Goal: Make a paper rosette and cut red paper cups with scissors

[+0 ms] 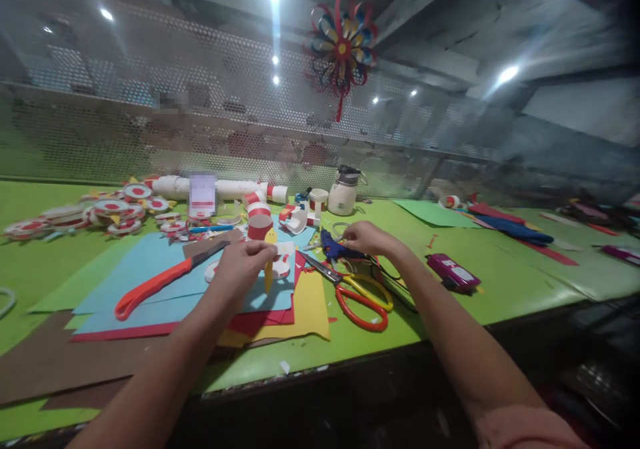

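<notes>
A green desk (450, 282) spreads under both hands, backed by a perforated metal screen (150, 116) on which a red, blue and yellow paper pinwheel (343, 44) hangs, high above the fingers. Sheets of coloured paper (150, 269), blue, red, yellow and brown, lie stacked beneath and to the left of the left hand (243, 267). Beyond the fingers, toward the screen, sit a long white tube (225, 188), a row of red-and-white paper rosettes (115, 208) and a white jar with a dark lid (344, 191).

An orange-handled cutter (160, 281) lies on the blue paper just left of the left hand's fingers. Red-and-yellow-handled scissors (357, 296) rest on the desk between the two hands, nearer the right one, below its fingers. A purple phone-like object (453, 273) lies to the right of the right forearm, apart from it.

The left hand's fingers are closed in a pinch on a yellow paper strip (270, 262), which hangs upright from the fingertips over the blue and red sheets, beside a small white-and-red paper piece. The right hand (367, 237) has its fingers curled down onto a blue glue gun (336, 248) lying on the desk; they touch its rear end, but whether they actually grip it cannot be told.
</notes>
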The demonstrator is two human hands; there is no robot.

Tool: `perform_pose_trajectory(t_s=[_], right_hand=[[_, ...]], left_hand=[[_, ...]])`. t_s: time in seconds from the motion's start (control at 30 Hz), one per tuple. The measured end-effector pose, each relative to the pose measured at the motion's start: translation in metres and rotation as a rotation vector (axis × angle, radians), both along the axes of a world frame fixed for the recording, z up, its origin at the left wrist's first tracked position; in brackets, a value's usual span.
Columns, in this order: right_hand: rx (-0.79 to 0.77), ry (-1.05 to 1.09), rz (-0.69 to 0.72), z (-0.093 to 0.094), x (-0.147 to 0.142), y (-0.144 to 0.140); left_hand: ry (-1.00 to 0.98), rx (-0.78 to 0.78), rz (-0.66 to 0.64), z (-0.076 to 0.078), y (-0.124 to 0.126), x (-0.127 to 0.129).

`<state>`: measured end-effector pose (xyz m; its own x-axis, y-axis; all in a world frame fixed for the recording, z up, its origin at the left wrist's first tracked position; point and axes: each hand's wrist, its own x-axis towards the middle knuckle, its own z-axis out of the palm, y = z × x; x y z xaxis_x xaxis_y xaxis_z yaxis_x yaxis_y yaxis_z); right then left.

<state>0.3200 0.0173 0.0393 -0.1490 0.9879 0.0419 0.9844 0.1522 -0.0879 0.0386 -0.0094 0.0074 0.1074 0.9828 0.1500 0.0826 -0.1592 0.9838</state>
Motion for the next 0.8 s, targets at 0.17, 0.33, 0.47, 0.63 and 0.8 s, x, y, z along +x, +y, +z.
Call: perform_pose_trajectory(t_s=[0.17,0.33,0.47,0.63,0.8], right_hand=[[-0.149,-0.169,-0.028,-0.020,-0.011,0.005],[-0.059,-0.232,-0.027,-0.026,-0.016,0.007],[0.015,-0.195,0.001,-0.030,-0.012,0.009],[-0.024,-0.133,0.005,-0.042,-0.004,0.019],[0.034,-0.015,0.025,-0.042,0.002,0.021]], left_hand=[[0.007,0.029,0.008,-0.003,0.005,-0.001],[-0.024,0.002,0.008,0.002,0.001,0.001],[-0.032,-0.006,-0.020,0.006,-0.003,0.004],[-0.051,0.014,-0.094,0.021,-0.009,0.008],[-0.021,0.012,-0.117,0.029,0.001,0.010]])
